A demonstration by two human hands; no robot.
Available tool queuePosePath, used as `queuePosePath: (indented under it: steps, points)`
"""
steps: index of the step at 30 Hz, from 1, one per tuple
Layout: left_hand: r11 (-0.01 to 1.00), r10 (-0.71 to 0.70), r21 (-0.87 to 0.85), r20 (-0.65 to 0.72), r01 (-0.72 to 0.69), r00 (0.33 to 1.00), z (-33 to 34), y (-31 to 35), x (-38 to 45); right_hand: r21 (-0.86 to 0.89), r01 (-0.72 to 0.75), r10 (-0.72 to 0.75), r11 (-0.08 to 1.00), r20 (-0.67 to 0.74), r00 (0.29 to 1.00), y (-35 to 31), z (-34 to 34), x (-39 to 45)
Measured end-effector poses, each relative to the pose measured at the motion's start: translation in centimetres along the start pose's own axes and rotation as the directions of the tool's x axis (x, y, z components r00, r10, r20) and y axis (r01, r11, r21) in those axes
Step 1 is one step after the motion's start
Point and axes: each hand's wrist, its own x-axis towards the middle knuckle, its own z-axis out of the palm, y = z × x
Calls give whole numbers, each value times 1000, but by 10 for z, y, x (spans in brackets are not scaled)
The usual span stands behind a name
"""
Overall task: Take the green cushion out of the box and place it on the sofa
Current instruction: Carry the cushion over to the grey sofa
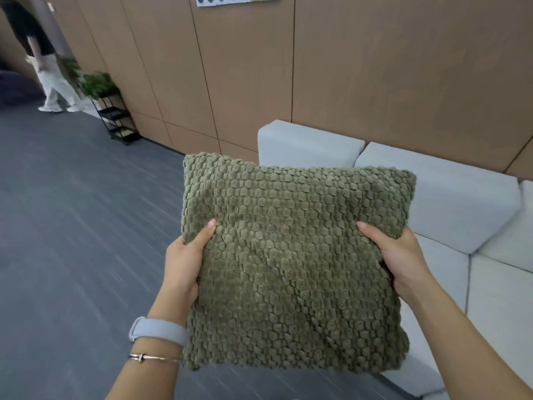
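Note:
I hold the green cushion, square with a bumpy knit texture, in the air in front of me. My left hand grips its left edge, thumb on top. My right hand grips its right edge the same way. The cushion hangs over the left end of the light grey sofa, which runs along the wall to the right. The cushion covers part of the sofa's seat. No box is in view.
Grey carpet floor spreads to the left. A black plant stand with green plants stands against the wood-panelled wall. A person walks at the far left.

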Motion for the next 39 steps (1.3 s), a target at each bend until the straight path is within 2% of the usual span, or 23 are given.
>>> queuePosePath:
  steps: [7,15,25,30,39]
  points:
    - [999,-36,-5,-2,36,999,24,8,116,0,-12,12,1000,-10,1000,7,60,104]
    - [998,-49,45,13,49,999,73,48,267,7,-28,28,1000,-23,999,-3,133,242]
    - [988,-131,90,71,125,989,103,57,402,-28,-58,54,998,-112,992,0,193,337]
    - [978,-171,152,172,145,970,115,66,483,8,-58,58,998,-215,975,10,231,374]
    - [944,-256,294,364,150,896,143,92,614,85,-41,75,996,-446,892,24,298,414]
